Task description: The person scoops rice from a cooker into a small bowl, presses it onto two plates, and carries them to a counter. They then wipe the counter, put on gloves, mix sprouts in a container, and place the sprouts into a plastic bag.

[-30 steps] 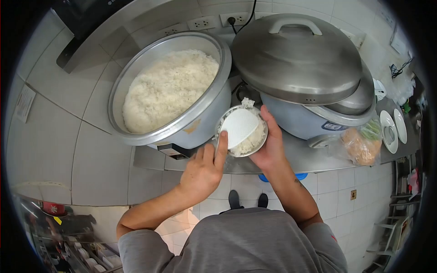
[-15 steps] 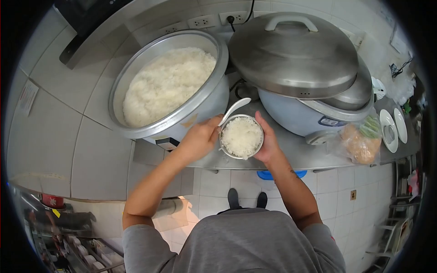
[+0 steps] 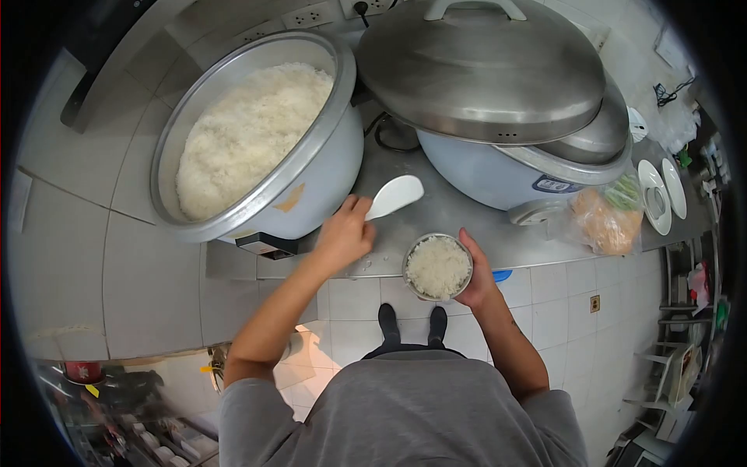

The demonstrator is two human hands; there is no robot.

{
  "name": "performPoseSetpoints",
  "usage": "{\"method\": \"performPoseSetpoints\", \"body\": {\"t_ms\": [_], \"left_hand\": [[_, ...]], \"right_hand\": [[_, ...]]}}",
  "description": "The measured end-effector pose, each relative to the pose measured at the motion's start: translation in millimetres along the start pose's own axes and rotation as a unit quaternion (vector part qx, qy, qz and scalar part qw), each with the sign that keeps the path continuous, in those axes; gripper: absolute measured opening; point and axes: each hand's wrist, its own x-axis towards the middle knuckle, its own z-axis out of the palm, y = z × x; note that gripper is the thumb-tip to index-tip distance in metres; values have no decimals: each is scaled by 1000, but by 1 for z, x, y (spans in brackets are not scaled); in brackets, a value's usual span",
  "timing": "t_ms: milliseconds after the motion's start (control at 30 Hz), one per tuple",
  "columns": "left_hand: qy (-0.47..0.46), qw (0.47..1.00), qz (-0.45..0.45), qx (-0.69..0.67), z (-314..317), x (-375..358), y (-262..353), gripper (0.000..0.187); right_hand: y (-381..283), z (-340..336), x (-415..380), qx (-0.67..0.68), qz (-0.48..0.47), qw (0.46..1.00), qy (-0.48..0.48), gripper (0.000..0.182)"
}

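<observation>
My left hand [image 3: 344, 236] is closed around the handle of a white rice paddle [image 3: 397, 196], its blade pointing right above the steel counter. In my right hand [image 3: 478, 274] is a small metal bowl [image 3: 405, 271], gripped from its right side and held level. White rice [image 3: 439, 266] fills the bowl to the rim. Paddle and bowl are apart. Behind my left hand stands an uncovered rice cooker [image 3: 331, 175], with a large mass of cooked rice [image 3: 253, 136] inside.
To the right is a second cooker [image 3: 475, 175] with a large steel lid [image 3: 482, 74] resting tilted over it. A plastic bag of food [image 3: 607, 222] and white plates [image 3: 654, 194] sit farther right on the counter [image 3: 389, 249]. A tiled wall [image 3: 156, 288] borders the left.
My right hand has drawn the bowl toward my body and right. The paddle has come away from the bowl's rim, its blade now turned flatter. The whole view has shifted somewhat.
</observation>
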Motion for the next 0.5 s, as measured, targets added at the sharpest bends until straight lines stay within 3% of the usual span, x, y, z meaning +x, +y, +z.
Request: {"method": "performPoseSetpoints", "body": {"t_ms": [200,300,433,500], "left_hand": [[-25,999,44,12,90,70,-5,45],[-64,992,50,94,107,80,-3,40],[-78,990,75,88,99,69,-6,35],[-57,994,64,71,58,46,10,34]], "right_hand": [[3,-6,-10,0,-29,999,15,59],[4,-9,-15,-6,-44,999,20,58],[4,-9,-22,-10,-44,998,36,59],[2,-7,-21,-24,-50,998,34,62]]}}
